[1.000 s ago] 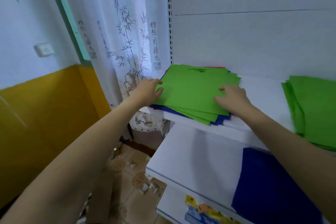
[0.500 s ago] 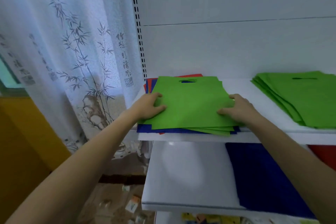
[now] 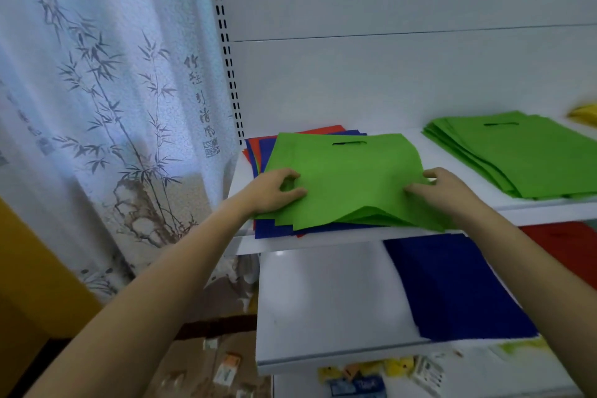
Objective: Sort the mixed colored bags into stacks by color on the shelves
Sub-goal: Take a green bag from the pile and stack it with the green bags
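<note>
A mixed pile of bags lies at the left end of the upper white shelf [image 3: 323,244]. Its top layers are green bags [image 3: 352,174] with a cut-out handle slot; blue bags [image 3: 274,229] and a red bag [image 3: 319,132] show beneath. My left hand [image 3: 274,189] pinches the green bags' left edge, fingers curled around it. My right hand [image 3: 444,187] grips the green bags' right edge, which lifts slightly off the pile. A sorted green stack [image 3: 523,152] sits further right on the same shelf. A blue stack [image 3: 452,284] lies on the lower shelf.
A red stack [image 3: 565,236] lies on the lower shelf at the far right, and a yellow bag [image 3: 584,113] peeks in at the right edge. A bamboo-print curtain [image 3: 113,107] hangs left of the shelving. Small packets [image 3: 371,371] lie under the lower shelf.
Both hands went from lying flat on the green bags to curling round their side edges, and the front of the green layer has risen a little. The view has closed in on the shelf.
</note>
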A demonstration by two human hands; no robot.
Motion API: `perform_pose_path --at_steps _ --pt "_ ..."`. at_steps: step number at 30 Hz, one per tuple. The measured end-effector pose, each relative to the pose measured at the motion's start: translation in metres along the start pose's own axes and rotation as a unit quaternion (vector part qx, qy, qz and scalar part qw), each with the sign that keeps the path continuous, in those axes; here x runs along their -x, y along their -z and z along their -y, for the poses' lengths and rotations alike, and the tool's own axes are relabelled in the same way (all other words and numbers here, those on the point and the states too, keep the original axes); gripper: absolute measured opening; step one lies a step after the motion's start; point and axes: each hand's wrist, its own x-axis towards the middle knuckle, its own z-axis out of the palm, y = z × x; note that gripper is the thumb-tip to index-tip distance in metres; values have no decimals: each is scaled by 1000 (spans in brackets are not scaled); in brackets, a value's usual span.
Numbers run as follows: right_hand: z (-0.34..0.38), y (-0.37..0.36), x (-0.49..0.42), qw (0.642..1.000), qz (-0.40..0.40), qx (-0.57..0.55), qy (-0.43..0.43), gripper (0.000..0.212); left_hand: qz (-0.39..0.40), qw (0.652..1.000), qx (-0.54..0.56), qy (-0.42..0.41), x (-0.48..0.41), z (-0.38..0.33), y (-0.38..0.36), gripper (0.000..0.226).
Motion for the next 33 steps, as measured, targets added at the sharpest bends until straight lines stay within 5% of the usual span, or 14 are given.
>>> perform_pose_path --at_steps 8,11,18,22,27,33 --pt "2 18 9 977 49 -181 -101 38 -13 1000 12 1 -9 1 2 55" --pt "-4 22 9 969 46 -212 -115 48 -26 997 60 46 -20 -9 8 62" --pt "-12 12 21 999 13 -32 -29 61 -40 985 131 110 -47 -26 7 60" --pt "-13 22 21 999 -10 37 25 59 -47 981 172 78 -62 -42 1 46" --pt "-25 63 3 991 -90 38 96 59 -122 977 172 -21 -88 -87 -8 49" --pt "-78 144 -44 984 -154 8 91 56 -134 969 205 -35 -129 -168 -33 62"
